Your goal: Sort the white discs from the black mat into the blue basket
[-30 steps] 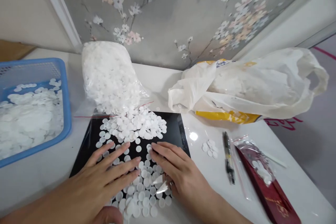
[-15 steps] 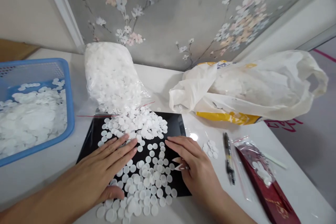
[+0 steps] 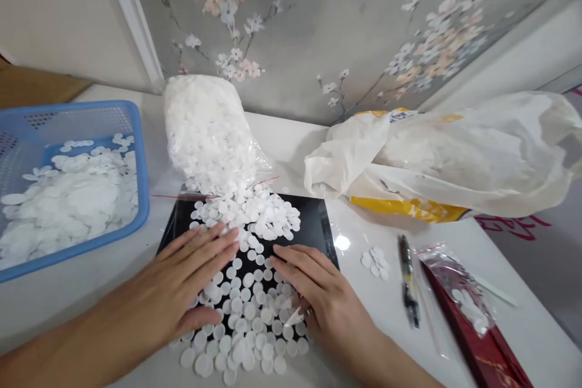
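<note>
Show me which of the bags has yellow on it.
The white carrier bag at back right; the plump clear bag and small clear bag show none.

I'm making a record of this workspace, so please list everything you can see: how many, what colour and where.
Basket: 1, blue, left; holds countless white discs
Clear disc-filled bag: 1, back centre-left
Carrier bag: 1, white and yellow, back right
Board: 1, black, centre
Loose discs: too many to count, white, on and before the board
Small disc cluster: 1, white, right of the board
Pen: 1, mostly black, right
Small clear bag: 1, white discs inside, over the folder
Folder-like item: 1, dark red, front right
Strip: 1, whitish, far right
Table: 1, white, beneath
Floral panel: 1, grey, behind
Flat item: 1, brown, back left
Hands: 2, bare; left and right, over the discs
</note>
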`<state>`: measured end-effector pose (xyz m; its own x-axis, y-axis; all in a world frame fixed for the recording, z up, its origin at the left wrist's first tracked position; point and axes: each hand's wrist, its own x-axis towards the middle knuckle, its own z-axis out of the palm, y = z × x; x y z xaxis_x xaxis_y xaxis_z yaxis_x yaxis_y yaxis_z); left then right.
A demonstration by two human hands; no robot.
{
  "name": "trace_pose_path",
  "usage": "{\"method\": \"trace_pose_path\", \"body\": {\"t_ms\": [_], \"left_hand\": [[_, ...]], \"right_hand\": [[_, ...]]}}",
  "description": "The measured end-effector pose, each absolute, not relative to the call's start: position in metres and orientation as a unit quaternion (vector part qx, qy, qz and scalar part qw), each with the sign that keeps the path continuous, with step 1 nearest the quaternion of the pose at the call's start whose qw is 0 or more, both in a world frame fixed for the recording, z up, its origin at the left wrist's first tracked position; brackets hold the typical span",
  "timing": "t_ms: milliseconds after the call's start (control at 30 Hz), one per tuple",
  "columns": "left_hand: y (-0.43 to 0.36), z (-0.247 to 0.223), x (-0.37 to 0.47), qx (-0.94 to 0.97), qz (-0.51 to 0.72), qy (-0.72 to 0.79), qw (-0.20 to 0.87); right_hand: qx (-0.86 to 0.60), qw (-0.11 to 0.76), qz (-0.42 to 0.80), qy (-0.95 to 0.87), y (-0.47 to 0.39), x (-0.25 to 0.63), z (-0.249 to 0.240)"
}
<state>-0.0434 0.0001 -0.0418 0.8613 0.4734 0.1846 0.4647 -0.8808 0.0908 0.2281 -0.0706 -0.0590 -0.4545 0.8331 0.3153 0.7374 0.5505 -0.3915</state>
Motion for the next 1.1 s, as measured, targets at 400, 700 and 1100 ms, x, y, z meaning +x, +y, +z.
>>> {"method": "trace_pose_path", "body": {"t_ms": [400, 700, 1100], "left_hand": [[-0.006, -0.046, -0.059, 0.964, 0.053, 0.246, 0.081], [-0.007, -0.035, -0.061, 0.955, 0.083, 0.268, 0.095], [-0.011, -0.037, -0.037, 0.972, 0.072, 0.195, 0.111]], "right_hand": [[-0.41, 0.158, 0.088, -0.894, -0.061, 0.207, -0.056], [-0.46, 0.255, 0.12, -0.842, -0.076, 0.218, -0.055], [-0.506, 0.252, 0.072, -0.822, -0.072, 0.23, -0.064]]}}
